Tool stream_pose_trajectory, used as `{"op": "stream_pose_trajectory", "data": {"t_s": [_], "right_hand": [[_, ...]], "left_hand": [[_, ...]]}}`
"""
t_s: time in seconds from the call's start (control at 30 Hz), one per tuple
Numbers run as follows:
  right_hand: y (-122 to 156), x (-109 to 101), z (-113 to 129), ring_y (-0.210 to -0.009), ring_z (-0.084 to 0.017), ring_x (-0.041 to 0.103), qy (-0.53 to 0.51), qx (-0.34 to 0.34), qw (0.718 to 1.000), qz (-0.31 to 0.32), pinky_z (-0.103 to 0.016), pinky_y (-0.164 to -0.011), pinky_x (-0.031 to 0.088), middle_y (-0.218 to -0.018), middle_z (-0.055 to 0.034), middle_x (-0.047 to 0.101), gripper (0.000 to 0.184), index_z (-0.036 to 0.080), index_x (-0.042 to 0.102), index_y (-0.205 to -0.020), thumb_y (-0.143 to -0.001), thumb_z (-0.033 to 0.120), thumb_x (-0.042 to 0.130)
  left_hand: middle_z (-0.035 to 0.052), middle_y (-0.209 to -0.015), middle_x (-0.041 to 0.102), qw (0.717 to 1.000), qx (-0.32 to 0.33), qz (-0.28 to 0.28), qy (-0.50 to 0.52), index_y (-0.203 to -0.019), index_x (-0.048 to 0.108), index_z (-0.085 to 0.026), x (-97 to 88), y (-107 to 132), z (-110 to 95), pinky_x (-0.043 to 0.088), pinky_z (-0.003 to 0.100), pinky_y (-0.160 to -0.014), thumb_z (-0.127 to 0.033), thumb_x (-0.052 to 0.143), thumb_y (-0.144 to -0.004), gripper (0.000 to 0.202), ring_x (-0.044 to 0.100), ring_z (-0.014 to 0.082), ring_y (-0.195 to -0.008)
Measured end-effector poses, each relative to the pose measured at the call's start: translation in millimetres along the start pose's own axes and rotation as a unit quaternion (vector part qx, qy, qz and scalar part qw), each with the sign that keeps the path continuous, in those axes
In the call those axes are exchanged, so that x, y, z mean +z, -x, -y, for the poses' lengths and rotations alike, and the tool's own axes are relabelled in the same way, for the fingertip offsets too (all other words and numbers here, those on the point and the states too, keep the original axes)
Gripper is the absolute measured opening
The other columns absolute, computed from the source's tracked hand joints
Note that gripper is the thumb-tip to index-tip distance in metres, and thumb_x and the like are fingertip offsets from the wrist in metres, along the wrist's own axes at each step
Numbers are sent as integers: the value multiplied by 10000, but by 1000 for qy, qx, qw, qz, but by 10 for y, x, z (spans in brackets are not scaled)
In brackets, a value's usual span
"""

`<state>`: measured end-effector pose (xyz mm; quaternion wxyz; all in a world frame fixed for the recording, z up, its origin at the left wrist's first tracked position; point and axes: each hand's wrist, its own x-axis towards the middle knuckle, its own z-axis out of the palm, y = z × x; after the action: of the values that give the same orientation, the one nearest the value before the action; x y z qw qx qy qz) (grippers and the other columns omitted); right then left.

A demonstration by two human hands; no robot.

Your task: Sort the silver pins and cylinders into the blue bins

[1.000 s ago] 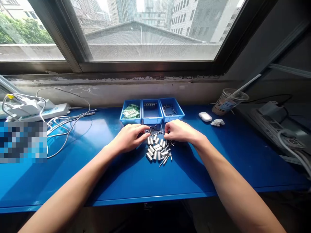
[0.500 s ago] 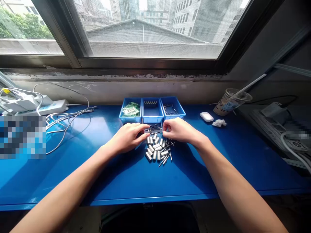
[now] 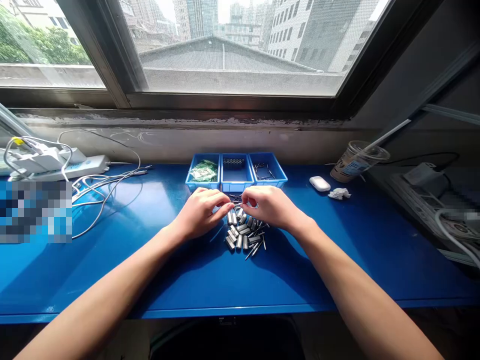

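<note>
My left hand (image 3: 206, 209) and my right hand (image 3: 268, 205) face each other over a pile of small metal parts. Finger and thumb of each hand pinch one end of a thin metal rod (image 3: 237, 202), which spans the small gap between them. Just below lie several short silver metal blocks (image 3: 239, 243). Thin dark metal pins (image 3: 256, 248) are scattered along the pile's right side, and more lie behind the fingertips, partly hidden by my hands.
Three joined blue bins stand behind my hands: the left bin (image 3: 203, 186) holds green-and-white packets, the middle bin (image 3: 237, 187) small rings, the right bin (image 3: 270, 183) thin pins. A white case (image 3: 320, 184), crumpled tissue (image 3: 339, 193) and plastic cup (image 3: 348, 167) stand right; cables (image 3: 103, 187) lie left.
My right hand has moved left, bringing the rod to my left hand. My left fingers, apart before, have closed on its other end. The view has tilted slightly.
</note>
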<state>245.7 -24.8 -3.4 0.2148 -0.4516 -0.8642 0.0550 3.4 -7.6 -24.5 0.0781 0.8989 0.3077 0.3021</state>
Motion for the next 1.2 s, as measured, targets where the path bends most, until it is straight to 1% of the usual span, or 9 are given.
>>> {"op": "stream_pose_trajectory", "data": {"t_s": [0.13, 0.27, 0.43, 0.6, 0.73, 0.83, 0.97, 1.1, 1.2], "right_hand": [[2, 60, 42, -718, -143, 562, 6, -8, 1000, 1, -265, -663, 336, -814, -9, 686, 51, 193, 694, -865, -914, 202, 689], [8, 70, 55, -733, -142, 571, 0, -15, 1000, -14, -259, -663, 338, -836, -14, 694, 55, 189, 684, -859, -911, 197, 699], [12, 38, 57, -717, -134, 554, 2, -15, 1000, -16, -252, -649, 331, -818, -11, 683, 68, 182, 667, -842, -906, 176, 690], [13, 47, 107, -708, -132, 544, -1, -19, 1000, -6, -252, -647, 327, -801, -8, 684, 89, 180, 658, -827, -897, 176, 714], [9, 50, 147, -697, -134, 539, 0, -18, 1000, 4, -256, -633, 320, -793, -13, 682, 141, 179, 643, -811, -922, 217, 719], [10, 66, 160, -687, -133, 537, 2, -18, 1000, -8, -259, -626, 312, -766, -7, 672, 185, 180, 632, -790, -927, 245, 737], [14, 106, 153, -672, -131, 536, -3, -16, 1000, -16, -266, -622, 313, -756, -1, 672, 228, 183, 638, -789, -933, 310, 763], [11, 114, 129, -718, -134, 579, -52, -23, 998, -19, -259, -649, 356, -846, -12, 711, 226, 186, 687, -889, -958, 390, 755], [2, 89, 123, -753, -141, 601, -99, -11, 995, -23, -262, -678, 385, -868, -31, 723, 232, 177, 711, -901, -1015, 377, 676]], "left_hand": [[35, -898, 760, 999, 5, 29, 13, -952, 696, -189, -24, -6, -9, 427, 386, -867, -410, 459, -1108, 360, 683, 194, -803], [25, -820, 724, 998, 23, 59, 10, -863, 662, -185, -22, -9, -17, 430, 371, -849, -432, 469, -1101, 393, 655, 184, -749], [19, -767, 684, 998, 21, 54, 6, -825, 632, -184, 18, 6, -26, 428, 356, -821, -390, 444, -1110, 399, 614, 173, -710], [15, -776, 667, 998, 8, 64, 26, -821, 612, -183, 5, 11, -39, 413, 357, -805, -456, 383, -1123, 467, 596, 174, -720], [12, -781, 676, 998, -5, 53, 34, -850, 626, -185, -16, 17, -54, 415, 364, -829, -457, 428, -1109, 425, 590, 172, -718], [4, -791, 691, 998, -7, 46, 43, -861, 632, -191, -14, 21, -60, 421, 361, -839, -448, 500, -1087, 367, 593, 169, -719], [12, -766, 682, 999, 14, 45, 21, -845, 633, -187, 6, 16, -57, 438, 352, -817, -354, 453, -1099, 354, 595, 164, -697], [21, -792, 705, 1000, 10, 21, 1, -842, 630, -184, 5, 9, -56, 444, 347, -794, -304, 432, -1098, 345, 618, 166, -705], [24, -823, 717, 1000, -4, -16, 2, -869, 637, -181, -9, 11, -53, 446, 344, -779, -307, 475, -1089, 301, 645, 177, -749]]}}
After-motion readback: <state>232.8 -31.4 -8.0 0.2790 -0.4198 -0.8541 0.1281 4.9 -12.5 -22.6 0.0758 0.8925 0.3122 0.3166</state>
